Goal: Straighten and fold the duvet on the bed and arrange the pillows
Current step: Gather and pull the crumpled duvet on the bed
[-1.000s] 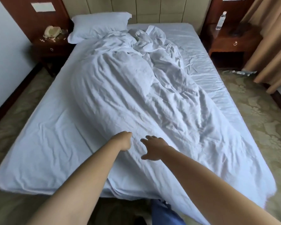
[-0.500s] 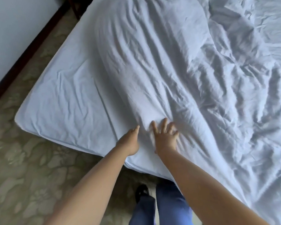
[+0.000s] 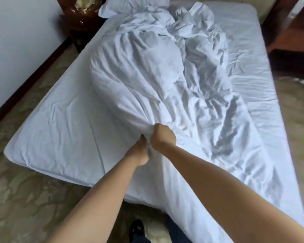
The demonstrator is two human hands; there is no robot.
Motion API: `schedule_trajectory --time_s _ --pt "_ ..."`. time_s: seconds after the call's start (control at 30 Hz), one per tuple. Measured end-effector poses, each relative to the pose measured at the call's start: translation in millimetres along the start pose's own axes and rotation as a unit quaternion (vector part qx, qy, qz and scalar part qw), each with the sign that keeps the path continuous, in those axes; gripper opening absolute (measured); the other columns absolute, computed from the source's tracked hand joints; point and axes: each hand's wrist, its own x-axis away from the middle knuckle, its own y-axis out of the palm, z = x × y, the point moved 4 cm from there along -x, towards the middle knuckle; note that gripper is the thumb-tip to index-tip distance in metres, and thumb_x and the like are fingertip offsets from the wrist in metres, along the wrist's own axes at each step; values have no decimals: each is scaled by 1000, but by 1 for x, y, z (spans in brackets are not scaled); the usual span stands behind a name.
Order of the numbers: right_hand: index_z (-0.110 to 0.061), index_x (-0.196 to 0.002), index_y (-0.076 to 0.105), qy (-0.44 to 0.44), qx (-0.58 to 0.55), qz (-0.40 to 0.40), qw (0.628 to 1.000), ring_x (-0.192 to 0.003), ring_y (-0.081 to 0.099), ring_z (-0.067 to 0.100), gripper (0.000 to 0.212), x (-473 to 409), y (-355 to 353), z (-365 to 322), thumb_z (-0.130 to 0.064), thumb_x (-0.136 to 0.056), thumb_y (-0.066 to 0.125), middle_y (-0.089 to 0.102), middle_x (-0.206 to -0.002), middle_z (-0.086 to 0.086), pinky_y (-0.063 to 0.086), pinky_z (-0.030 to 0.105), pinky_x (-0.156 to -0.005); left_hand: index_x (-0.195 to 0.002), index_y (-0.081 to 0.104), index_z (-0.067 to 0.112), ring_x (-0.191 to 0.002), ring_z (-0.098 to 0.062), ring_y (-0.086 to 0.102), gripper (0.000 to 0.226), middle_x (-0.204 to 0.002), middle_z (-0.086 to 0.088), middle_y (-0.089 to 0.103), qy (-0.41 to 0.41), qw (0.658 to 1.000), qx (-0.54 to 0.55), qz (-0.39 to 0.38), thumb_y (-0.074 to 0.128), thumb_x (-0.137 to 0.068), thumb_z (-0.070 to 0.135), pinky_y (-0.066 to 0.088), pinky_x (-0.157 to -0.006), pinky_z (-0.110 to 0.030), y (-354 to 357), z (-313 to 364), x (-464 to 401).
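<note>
While both arms reach out from the near edge, the left hand and right hand sit touching side by side, each w/ fingers curled tight into a bunch of white duvet fabric near the foot of the bed. Creases fan out from that gathered bunch toward the far end. Duvet lies crumpled in a long heap running from near-right to far-centre, w/ its near-right part draped over the foot edge; the far end is wadded up by the pillow, which sits at the far left corner against the headboard. Left part of the mattress sheet shows bare, w/ a fold line running near to far just beside the left hand; right strip of sheet is bare too. Dark wood nightstand stands far left w/ some crumpled stuff on top, too blurred to tell what. Patterned carpet surrounds the bed; a dark shoe shows at the near edge btw the arms.
</note>
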Motion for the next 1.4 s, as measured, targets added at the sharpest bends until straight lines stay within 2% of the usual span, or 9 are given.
schedule_trajectory --time_s 0.1,0.23,0.43,0.57,0.7,0.97,1.1,1.27,1.4 --pt "-10 -104 60 -3 -38 38 999 -105 58 32 26 -2 -77 13 -6 -82 47 62 -111 12 41 29 -76 -152 3 12 -130 -35 41 77 -150 -17 26 23 997 3 69 47 -88 13 41 -101 -42 -45 51 3" --pt "-13 -116 62 -1 -83 132 988 -110 58 31 38 -5 -195 53 -6 -83 44 61 -118 11 45 32 -87 -152 -6 30 -138 -31 33 88 -160 -1 -6 83 988 -17 133 51 -86 17 43 -100 -43 -101 136 4" --pt "-19 -110 66 100 -92 275 952 -108 58 33 37 -14 -318 184 -8 -83 43 63 -116 13 44 33 -86 -150 -3 40 -145 -26 19 94 -161 7 -6 164 971 -110 132 47 -80 0 33 -112 -42 -108 256 -22" --pt "-15 -110 62 150 -12 228 962 -107 60 32 32 -19 -292 262 -9 -85 44 64 -114 13 45 34 -85 -151 7 36 -144 -24 22 85 -160 8 4 184 963 -176 90 43 -83 -1 32 -113 -39 -70 299 -40" --pt "-15 -103 57 107 48 200 973 -101 62 30 26 -34 -254 282 -8 -84 42 66 -106 11 43 32 -77 -152 10 32 -142 -25 27 82 -160 6 9 154 973 -157 74 47 -85 3 34 -111 -40 -38 300 -69" --pt "-13 -105 51 27 121 158 980 -98 60 29 25 -90 -246 318 -2 -85 40 64 -103 10 37 33 -75 -150 -3 40 -147 -19 12 96 -160 5 -13 63 996 -42 46 45 -81 -5 34 -110 -38 31 305 -78" --pt "-13 -96 62 -56 201 277 938 -81 57 28 32 -101 -246 320 -3 -75 40 61 -91 9 40 32 -64 -151 -3 39 -147 -17 12 92 -160 4 -12 50 998 -9 31 44 -84 -5 32 -111 -36 44 319 -79" --pt "-10 -123 61 -328 301 297 845 -95 47 31 46 -112 -206 292 -6 -82 40 60 -118 15 35 38 -75 -146 26 34 -128 -28 46 70 -148 -1 39 -3 992 -19 126 43 -86 2 45 -98 -37 10 311 -87" --pt "1 -116 66 -354 301 162 871 -104 46 30 54 -125 -183 252 -19 -75 37 62 -119 14 34 40 -86 -119 52 22 -113 -25 56 38 -127 1 58 -82 975 7 207 45 -87 3 49 -88 -33 -24 274 -91"
